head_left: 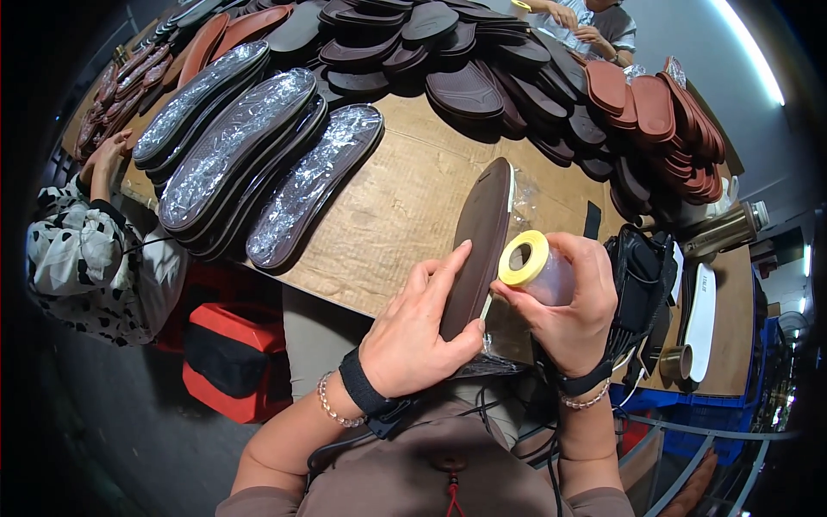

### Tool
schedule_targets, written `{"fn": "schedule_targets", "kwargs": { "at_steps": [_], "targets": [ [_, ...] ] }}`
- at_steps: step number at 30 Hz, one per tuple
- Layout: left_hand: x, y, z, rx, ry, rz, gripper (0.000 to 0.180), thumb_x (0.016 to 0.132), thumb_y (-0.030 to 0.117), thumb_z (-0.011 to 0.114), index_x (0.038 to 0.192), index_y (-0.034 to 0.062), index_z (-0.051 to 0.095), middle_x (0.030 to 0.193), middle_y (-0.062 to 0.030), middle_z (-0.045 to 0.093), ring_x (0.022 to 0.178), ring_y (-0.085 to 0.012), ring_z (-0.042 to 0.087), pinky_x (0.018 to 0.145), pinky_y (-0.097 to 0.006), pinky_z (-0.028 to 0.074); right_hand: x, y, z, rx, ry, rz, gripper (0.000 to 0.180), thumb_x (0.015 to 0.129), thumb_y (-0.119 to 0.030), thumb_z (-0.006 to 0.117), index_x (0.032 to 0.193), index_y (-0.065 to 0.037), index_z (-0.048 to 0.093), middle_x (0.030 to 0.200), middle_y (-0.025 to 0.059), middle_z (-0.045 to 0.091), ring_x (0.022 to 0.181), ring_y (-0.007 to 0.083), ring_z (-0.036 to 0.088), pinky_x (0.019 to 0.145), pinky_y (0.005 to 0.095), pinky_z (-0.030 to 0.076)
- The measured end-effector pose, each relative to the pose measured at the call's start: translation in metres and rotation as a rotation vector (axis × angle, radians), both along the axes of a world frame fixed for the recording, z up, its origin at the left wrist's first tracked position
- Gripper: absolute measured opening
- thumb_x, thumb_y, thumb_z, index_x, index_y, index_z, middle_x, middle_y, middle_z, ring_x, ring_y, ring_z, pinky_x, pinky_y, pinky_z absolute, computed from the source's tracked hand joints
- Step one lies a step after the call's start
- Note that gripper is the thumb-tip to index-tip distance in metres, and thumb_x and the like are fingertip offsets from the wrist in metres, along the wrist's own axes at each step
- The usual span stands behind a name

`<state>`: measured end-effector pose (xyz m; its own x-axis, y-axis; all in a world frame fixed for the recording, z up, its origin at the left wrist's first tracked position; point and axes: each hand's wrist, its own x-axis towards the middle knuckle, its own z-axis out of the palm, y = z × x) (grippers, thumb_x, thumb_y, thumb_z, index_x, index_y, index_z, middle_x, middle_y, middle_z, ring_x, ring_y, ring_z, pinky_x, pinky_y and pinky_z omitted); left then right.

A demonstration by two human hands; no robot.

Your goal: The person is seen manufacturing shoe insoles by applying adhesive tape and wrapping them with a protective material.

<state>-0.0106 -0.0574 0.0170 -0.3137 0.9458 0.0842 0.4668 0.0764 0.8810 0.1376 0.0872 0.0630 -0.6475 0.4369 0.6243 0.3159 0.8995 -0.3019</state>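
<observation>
The left hand (418, 332) grips a dark brown sole (476, 246) held on edge above the near edge of the worktop (405, 207). Its fingers (448, 263) lie flat along the sole's left face and the thumb presses its lower end, so the hand is closed on the sole. The sole's tip points far, over the worktop's middle.

The right hand (573, 306) is closed around a tape roll (534, 267) with a yellow ring at its end, held just right of the sole and touching its edge. A thin pale strip (488, 306) shows between the thumb of that hand and the sole.

On the far left of the worktop lie several soles wrapped in clear film (258, 146), fanned side by side. Beyond them a big heap of dark brown soles (457, 52) covers the far side, and red-brown soles (668, 121) stand stacked at the far right. A metal flask (724, 231) lies right of the hands, with a black bag (642, 276) near it.

At the left, a person in a spotted sleeve (82, 258) reaches to the worktop. Another person's hands (577, 21) work at the far edge. A red box (228, 358) sits on the floor below.
</observation>
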Motion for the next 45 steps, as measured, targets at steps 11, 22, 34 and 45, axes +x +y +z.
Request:
{"fn": "schedule_targets", "kwargs": {
  "at_steps": [11, 22, 34, 45],
  "targets": [
    [-0.002, 0.002, 0.007, -0.058, -0.041, -0.016, 0.084, 0.088, 0.023, 0.068, 0.16, 0.0047, 0.029, 0.138, -0.026, 0.048, 0.123, -0.0396, 0.056, 0.109, -0.043, 0.046, 0.0, -0.005, -0.004, 0.061, -0.007, -0.024, 0.061, 0.064, -0.025, 0.094, 0.112, -0.004, 0.062, 0.099, 0.0144, 0.064, 0.09, 0.0363, 0.063, 0.076, 0.044, 0.052],
    [-0.021, 0.03, 0.015, -0.111, 0.031, -0.072, 0.088, 0.088, 0.026, 0.071, 0.159, 0.0006, 0.026, 0.138, -0.0289, 0.049, 0.13, -0.0402, 0.056, 0.111, -0.044, 0.044, -0.002, 0.0, 0.002, 0.09, -0.061, -0.015, 0.064, 0.069, -0.032, 0.092, 0.116, -0.001, 0.06, 0.101, 0.016, 0.064, 0.09, 0.0369, 0.062, 0.078, 0.043, 0.052],
    [-0.022, 0.024, 0.006, -0.046, -0.052, -0.078, 0.09, 0.087, 0.039, 0.069, 0.157, -0.0031, 0.03, 0.142, -0.0301, 0.047, 0.131, -0.0447, 0.052, 0.111, -0.044, 0.044, 0.006, 0.02, 0.015, -0.434, -0.027, 0.182, 0.061, 0.063, -0.019, 0.097, 0.113, -0.001, 0.065, 0.101, 0.0134, 0.068, 0.086, 0.0292, 0.066, 0.08, 0.0365, 0.054],
    [-0.021, 0.023, 0.003, -0.056, -0.056, -0.083, 0.089, 0.09, 0.029, 0.072, 0.162, 0.0059, 0.025, 0.14, -0.0259, 0.046, 0.13, -0.039, 0.055, 0.107, -0.044, 0.047, -0.014, 0.017, 0.0, -0.003, 0.076, -0.004, 0.063, 0.062, -0.015, 0.096, 0.115, -0.004, 0.064, 0.104, 0.0139, 0.065, 0.091, 0.0337, 0.066, 0.077, 0.0411, 0.055]
  ]
}}
